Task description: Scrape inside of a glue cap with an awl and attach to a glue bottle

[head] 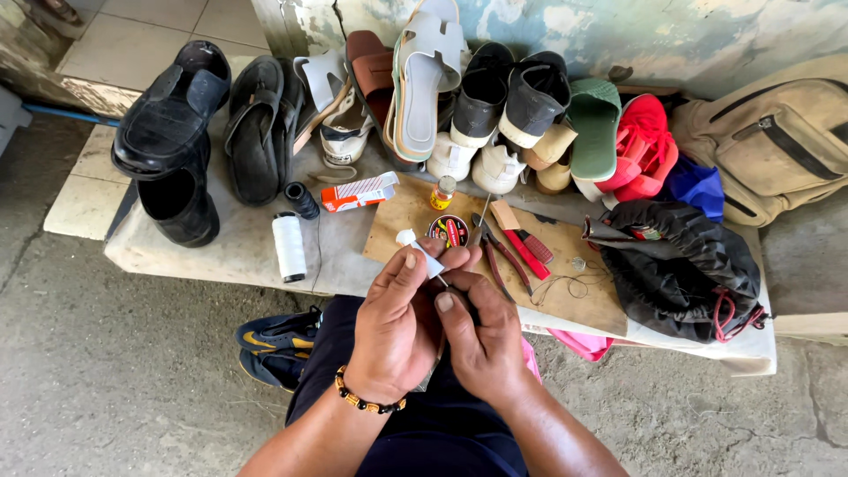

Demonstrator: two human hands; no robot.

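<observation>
Small white tube (424, 253), soft plastic with a fine nozzle, is held over the lap at the near edge of the bench; whether glue or other paste is contained cannot be told. It is pinched between thumb and forefinger of the left hand (395, 322), wrist banded with brown and amber beads. The right hand (481, 340) is closed around a thin metal pin (441, 282), its tip set against the tube's underside. Step in hand, by judgement: the nozzle is being pricked or cleared. A steady, fine push along the nozzle's axis is called for next, without squeezing the body. Just beyond, on a brown cardboard sheet (583, 296): a round red-and-black tin (449, 230), red-handled pliers (505, 252), a small yellow bottle (442, 193). Leftward, a white thread spool (289, 246). Behind, a row of assorted shoes (477, 97).
</observation>
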